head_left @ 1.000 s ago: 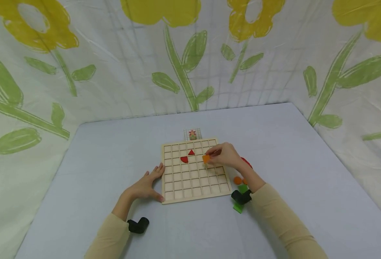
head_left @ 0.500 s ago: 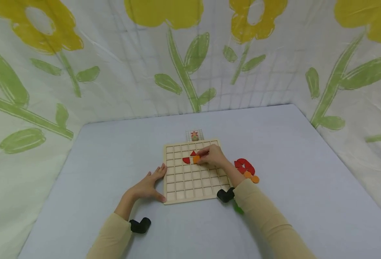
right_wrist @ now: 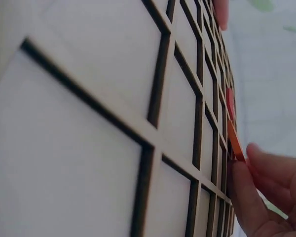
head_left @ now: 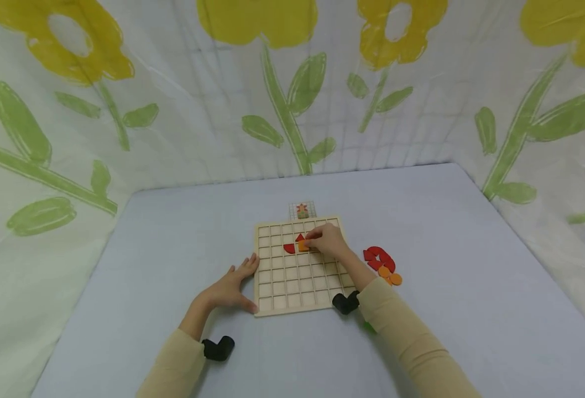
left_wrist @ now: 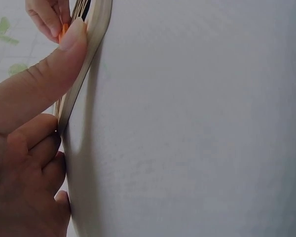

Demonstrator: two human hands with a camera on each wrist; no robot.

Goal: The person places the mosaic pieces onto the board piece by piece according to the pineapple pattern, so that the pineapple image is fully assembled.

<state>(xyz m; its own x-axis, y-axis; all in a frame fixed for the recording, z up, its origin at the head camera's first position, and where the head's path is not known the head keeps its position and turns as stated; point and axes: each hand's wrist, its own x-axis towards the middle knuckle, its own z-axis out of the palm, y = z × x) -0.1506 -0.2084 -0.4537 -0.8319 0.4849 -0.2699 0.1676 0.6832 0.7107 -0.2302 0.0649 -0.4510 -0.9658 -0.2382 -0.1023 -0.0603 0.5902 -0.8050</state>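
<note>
My right hand pinches an orange square tile between thumb and fingers, over the upper middle of a wooden grid board. In the right wrist view the orange tile tilts, its far edge down at the grid and its near edge between the fingertips. Just left of it lies a red quarter-circle tile, and above it a red triangle tile, both in cells. My left hand rests against the board's left edge, fingers spread, with the thumb at the lower-left corner.
A small picture card with a gridded design lies behind the board. To its right are several red tiles and orange discs. A green piece is mostly hidden under the right sleeve. A flower-printed curtain stands behind the table.
My right hand has carried the orange square tile leftward and lowered it beside the red quarter-circle and below the triangle. My left hand has stayed at the board's edge.
</note>
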